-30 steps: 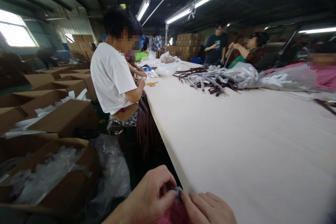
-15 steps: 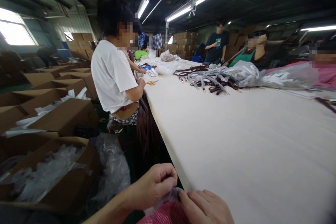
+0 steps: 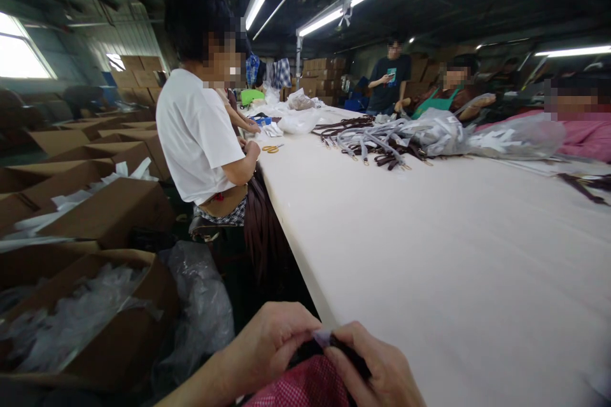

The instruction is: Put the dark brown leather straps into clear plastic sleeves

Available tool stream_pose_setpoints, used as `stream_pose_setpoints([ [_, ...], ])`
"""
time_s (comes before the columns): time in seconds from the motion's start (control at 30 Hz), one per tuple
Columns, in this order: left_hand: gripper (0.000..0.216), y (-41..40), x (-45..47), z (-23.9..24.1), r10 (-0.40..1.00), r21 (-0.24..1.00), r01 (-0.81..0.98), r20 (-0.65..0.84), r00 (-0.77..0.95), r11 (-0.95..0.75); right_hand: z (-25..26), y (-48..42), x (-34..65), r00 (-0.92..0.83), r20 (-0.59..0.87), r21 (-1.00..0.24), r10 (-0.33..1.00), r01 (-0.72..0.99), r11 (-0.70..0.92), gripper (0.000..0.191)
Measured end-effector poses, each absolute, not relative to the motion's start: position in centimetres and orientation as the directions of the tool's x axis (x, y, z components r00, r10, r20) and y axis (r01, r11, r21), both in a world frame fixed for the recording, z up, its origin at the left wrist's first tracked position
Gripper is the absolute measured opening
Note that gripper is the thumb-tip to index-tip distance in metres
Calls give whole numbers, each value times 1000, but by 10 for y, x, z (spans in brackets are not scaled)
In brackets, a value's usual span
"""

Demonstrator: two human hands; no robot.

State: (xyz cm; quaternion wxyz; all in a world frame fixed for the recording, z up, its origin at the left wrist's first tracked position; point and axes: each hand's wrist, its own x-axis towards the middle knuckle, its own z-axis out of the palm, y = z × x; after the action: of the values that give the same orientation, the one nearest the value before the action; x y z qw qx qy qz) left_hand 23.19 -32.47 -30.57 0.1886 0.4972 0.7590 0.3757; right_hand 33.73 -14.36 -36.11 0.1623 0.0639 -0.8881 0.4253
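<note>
At the bottom of the view, beside the near table edge, my left hand [image 3: 273,338] is closed in a pinch on a small piece of whitish translucent plastic film [image 3: 323,336]. Fingers of my right hand [image 3: 378,361] pinch the same film from the other side, and the two hands almost meet. Something dark, perhaps a strap [image 3: 352,356], runs under my right fingers; its shape is mostly hidden. Red-and-white checked cloth [image 3: 305,385] lies just below both hands.
The long white table [image 3: 429,254] stretches away to the right. On it lie brown and grey straps [image 3: 377,143], plastic bags [image 3: 515,135] and yellow-handled scissors [image 3: 272,149]. Cardboard boxes [image 3: 109,213] stand at left. A co-worker in white [image 3: 200,133] sits by the edge; others are across.
My hands have drawn closer, with the right fingers now curled in a pinch. Less film shows, and something dark is visible between the hands. Across the table, a co-worker's raised arm has come down.
</note>
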Motion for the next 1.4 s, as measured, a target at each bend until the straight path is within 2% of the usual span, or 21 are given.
stream_pose_setpoints([
  [0.07,29,-324,221,-290,944,765,611,11,-329,204,-364,-147,338,-991,102,-871,82,-49,489,21],
  [0.13,20,-322,207,-279,973,793,577,-84,-217,197,-366,-152,338,-995,-54,-937,79,78,341,38],
  [0.23,19,-314,186,-276,956,871,402,-290,-43,282,-365,-160,337,-985,-170,-977,-19,165,138,46],
  [0.3,22,-308,177,-277,930,888,315,-366,41,336,-364,-163,336,-969,-241,-970,-53,243,-17,47],
  [0.33,25,-307,175,-275,939,882,342,-343,-3,324,-362,-164,335,-961,-273,-956,-47,277,-98,48],
  [0.4,26,-311,175,-266,956,831,494,-143,-258,257,-360,-165,333,-951,-309,-921,6,298,-249,50],
  [0.43,20,-317,178,-261,926,807,540,-23,-377,240,-359,-165,331,-949,-314,-905,41,286,-317,51],
  [0.47,12,-325,182,-256,895,814,530,30,-445,237,-358,-165,329,-946,-315,-888,73,267,-376,51],
  [0.5,14,-333,186,-253,887,854,459,-6,-461,245,-356,-165,327,-944,-313,-872,101,243,-425,51],
  [0.53,24,-342,191,-254,904,902,341,-110,-413,265,-355,-166,325,-943,-309,-857,125,219,-467,51],
  [0.6,30,-354,202,-269,928,936,140,-284,-242,323,-354,-168,321,-940,-310,-825,143,191,-532,50],
  [0.67,28,-352,215,-301,951,974,30,-211,-228,223,-355,-173,318,-941,-310,-804,137,182,-566,49],
  [0.73,46,-337,229,-340,941,962,-271,-91,-326,-1,-358,-180,314,-946,-301,-800,123,180,-572,47],
  [0.8,65,-316,240,-372,908,782,-591,-80,-412,-199,-364,-188,312,-951,-285,-812,123,171,-559,47],
  [0.87,62,-299,246,-390,835,554,-762,-201,-512,-334,-370,-193,311,-950,-278,-833,140,166,-528,48],
  [0.9,59,-295,247,-393,803,479,-792,-256,-539,-379,-373,-195,311,-949,-278,-845,151,167,-508,49],
  [0.97,56,-293,247,-392,760,444,-789,-298,-578,-425,-377,-195,310,-943,-283,-865,175,172,-472,52],
  [1.1,40,-304,246,-385,704,588,-681,-247,-666,-438,-379,-188,311,-926,-300,-880,230,176,-440,52],
  [1.17,39,-308,247,-386,714,575,-693,-249,-655,-436,-380,-186,311,-921,-307,-886,240,184,-425,52],
  [1.33,40,-300,246,-389,759,182,-829,-336,-558,-529,-388,-189,312,-929,-325,-895,178,240,-377,52],
  [1.4,29,-294,245,-389,711,121,-801,-397,-580,-586,-391,-193,312,-926,-337,-896,168,261,-358,52],
])
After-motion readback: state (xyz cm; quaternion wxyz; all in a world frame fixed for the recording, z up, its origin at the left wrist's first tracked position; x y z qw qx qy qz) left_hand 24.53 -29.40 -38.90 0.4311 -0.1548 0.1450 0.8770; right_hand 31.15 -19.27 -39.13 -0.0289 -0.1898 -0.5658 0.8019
